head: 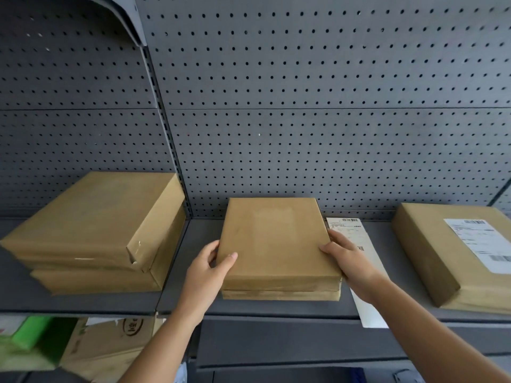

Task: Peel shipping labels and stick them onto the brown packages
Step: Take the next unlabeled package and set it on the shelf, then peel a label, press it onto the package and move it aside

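Head view: shelf point(276, 308) carries everything. Left: unlabelled stack point(91, 225), two brown packages, likely waiting. Right: labelled package point(431, 258), set apart, judged done. Centre: top package point(273, 239) on lower package point(279, 294). Left hand point(204, 275) and right hand point(348, 258) have fingers clamped on its side edges, probably squaring it for labelling. Label sheet point(367, 308) lies just right, in reach. Carton point(110, 344) sits below shelf, contents unclear.

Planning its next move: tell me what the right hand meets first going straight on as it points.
The right hand grips the right edge of the middle stack's top package, so it would probably push straight into that package; depth beyond is unclear.
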Demonstrator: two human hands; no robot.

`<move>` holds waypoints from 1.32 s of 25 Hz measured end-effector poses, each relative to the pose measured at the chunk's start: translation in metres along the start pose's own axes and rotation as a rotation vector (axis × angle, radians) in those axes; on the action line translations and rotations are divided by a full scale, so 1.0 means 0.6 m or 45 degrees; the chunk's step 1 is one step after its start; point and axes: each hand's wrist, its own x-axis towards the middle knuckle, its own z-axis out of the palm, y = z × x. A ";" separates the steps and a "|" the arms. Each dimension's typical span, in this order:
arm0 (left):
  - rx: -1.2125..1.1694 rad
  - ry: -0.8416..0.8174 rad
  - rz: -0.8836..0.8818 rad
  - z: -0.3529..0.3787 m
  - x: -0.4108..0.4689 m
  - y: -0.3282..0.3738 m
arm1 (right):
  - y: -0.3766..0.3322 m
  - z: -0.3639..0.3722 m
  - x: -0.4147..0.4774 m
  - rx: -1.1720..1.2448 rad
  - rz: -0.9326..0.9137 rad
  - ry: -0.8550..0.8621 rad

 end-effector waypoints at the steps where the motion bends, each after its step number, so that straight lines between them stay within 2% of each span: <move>1: 0.001 0.002 -0.006 0.001 0.000 -0.004 | 0.006 0.001 0.003 -0.004 0.004 -0.006; 16: 0.180 0.010 0.029 0.008 0.006 -0.027 | 0.031 0.002 0.005 -0.026 -0.053 -0.039; 20: 0.386 0.059 0.149 0.011 0.010 -0.011 | 0.038 -0.019 -0.003 -0.088 -0.082 -0.019; 24: 0.624 0.120 0.406 0.046 0.008 0.026 | 0.039 -0.071 -0.013 -0.295 -0.141 0.112; 29: 0.554 -0.135 0.566 0.134 0.018 0.074 | 0.063 -0.156 -0.023 -0.718 -0.205 0.273; 33: 0.447 -0.359 0.696 0.224 0.034 0.106 | 0.081 -0.198 -0.027 -0.947 -0.178 0.257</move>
